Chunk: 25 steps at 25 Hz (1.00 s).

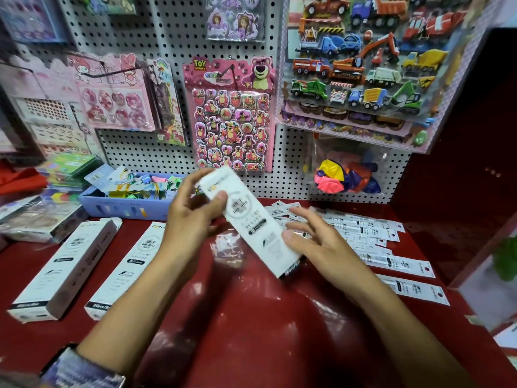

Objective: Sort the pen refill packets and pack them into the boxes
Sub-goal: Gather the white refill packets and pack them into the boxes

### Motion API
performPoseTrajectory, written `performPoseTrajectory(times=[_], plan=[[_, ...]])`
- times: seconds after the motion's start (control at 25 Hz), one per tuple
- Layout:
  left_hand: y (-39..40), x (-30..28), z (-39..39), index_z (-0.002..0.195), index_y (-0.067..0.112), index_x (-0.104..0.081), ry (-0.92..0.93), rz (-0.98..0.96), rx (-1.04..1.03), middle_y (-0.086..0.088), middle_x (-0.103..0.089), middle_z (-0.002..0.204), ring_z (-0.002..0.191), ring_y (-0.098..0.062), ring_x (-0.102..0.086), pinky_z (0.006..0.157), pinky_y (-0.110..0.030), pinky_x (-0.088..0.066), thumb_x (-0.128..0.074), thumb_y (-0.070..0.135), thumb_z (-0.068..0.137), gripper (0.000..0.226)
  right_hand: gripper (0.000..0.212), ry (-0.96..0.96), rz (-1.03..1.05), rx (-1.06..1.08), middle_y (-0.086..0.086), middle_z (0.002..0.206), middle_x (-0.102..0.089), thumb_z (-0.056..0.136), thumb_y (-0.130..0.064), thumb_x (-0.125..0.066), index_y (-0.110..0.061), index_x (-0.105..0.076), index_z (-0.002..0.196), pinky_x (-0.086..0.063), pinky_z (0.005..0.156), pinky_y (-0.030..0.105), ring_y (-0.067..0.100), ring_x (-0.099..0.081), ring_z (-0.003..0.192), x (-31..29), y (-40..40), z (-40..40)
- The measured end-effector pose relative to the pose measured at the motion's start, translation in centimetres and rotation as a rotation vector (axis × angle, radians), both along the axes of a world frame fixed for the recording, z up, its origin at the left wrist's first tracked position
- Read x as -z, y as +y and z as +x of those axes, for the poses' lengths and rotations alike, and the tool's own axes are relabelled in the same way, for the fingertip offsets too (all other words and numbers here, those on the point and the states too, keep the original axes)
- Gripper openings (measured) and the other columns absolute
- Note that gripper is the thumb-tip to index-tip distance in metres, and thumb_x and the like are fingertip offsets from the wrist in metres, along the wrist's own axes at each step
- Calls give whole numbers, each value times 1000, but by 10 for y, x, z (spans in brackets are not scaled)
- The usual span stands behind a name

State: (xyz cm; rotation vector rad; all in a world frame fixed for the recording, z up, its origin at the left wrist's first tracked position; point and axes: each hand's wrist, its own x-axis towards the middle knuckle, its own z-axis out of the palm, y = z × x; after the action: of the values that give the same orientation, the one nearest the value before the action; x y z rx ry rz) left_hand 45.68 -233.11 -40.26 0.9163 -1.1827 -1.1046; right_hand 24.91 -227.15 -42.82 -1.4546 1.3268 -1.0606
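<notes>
From the head camera, a glossy dark red counter runs under a white pegboard wall hung with sticker sheets: a pink bear sheet in the middle, a pink rabbit-character card to its left, and a large sheet of trucks and diggers to the right, with a clear bag of coloured balloons hanging below it. A dark red side panel closes the right end. At the back left of the counter stands a blue tray full of small coloured bits, and just beyond it a stack of green packs. Two long white boxes lie flat on the left of the counter: the far-left box and beside it the second box, both printed with grey circles and black bars. A third white box is held tilted above the counter's middle; its print is blurred. The left hand grips its upper part, thumb pressed across the front face, fingers curled behind. The right hand holds its lower end, thumb on the front and fingers spread. To the right, the refill packets, narrow white strips with black marks and a red dot, lie fanned on the counter.
</notes>
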Motion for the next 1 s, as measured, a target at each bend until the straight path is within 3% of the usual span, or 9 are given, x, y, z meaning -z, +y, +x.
performPoseTrajectory(times=[0.12,0.2,0.28,0.4,0.48,0.6,0.72,0.84,1.0], plan=[[-14,5,15,105,31,-63,232,230,-102,-6,-74,91,73,-26,-64,60,-33,-56,-62,9,92,26,32,-144,187,25,8,99,-72,92,-17,-66,-21,-60,123,-58,77,33,19,-70,82,3,-3,-1],[-17,7,17,110,30,-62,294,300,-131,2,-75,79,69,-25,-65,64,-36,-59,-63,11,92,27,28,-302,132,94,14,89,-69,89,-4,-66,-17,-64,114,-59,70,29,18,-69,73,5,-2,7],[-19,7,20,112,25,-60,321,319,-151,1,-75,81,68,-24,-66,69,-41,-59,-63,11,91,25,26,-442,52,178,11,85,-68,88,2,-65,-17,-67,105,-59,65,26,13,-68,68,4,-2,16],[-20,9,21,102,17,-55,312,372,-124,-7,-70,90,65,-23,-65,62,-35,-61,-62,12,92,13,28,-679,-67,180,3,91,-73,80,-12,-68,-18,-65,108,-55,57,23,10,-69,74,4,-3,22],[-17,15,16,92,13,-54,252,432,-64,-7,-67,79,61,-20,-62,57,-30,-60,-61,13,92,7,43,-849,-108,151,5,96,-73,71,-24,-71,-17,-61,112,-54,55,25,14,-68,73,-1,-1,24],[-15,21,9,92,14,-55,218,471,-42,-3,-65,65,57,-16,-60,55,-29,-58,-61,14,93,6,43,-826,-115,195,7,90,-72,72,-25,-71,-13,-60,112,-58,56,28,15,-64,60,-10,4,26],[-17,20,9,106,14,-53,335,444,-116,-13,-68,89,66,-22,-64,50,-26,-57,-64,10,91,19,26,-779,-1,328,9,83,-75,79,-15,-68,-4,-64,102,-61,62,28,17,-68,63,-11,7,24],[-13,16,5,100,16,-52,384,362,-192,-17,-69,88,52,-17,-65,50,-27,-56,-66,5,88,21,7,-812,94,414,11,81,-76,87,-7,-66,-2,-66,92,-62,65,29,21,-72,69,-7,8,21],[-11,16,2,100,15,-54,386,301,-242,-20,-67,104,65,-18,-65,62,-30,-58,-66,2,88,23,8,-771,132,472,12,90,-78,92,-6,-63,-3,-68,98,-63,72,33,23,-76,77,-1,9,24]])
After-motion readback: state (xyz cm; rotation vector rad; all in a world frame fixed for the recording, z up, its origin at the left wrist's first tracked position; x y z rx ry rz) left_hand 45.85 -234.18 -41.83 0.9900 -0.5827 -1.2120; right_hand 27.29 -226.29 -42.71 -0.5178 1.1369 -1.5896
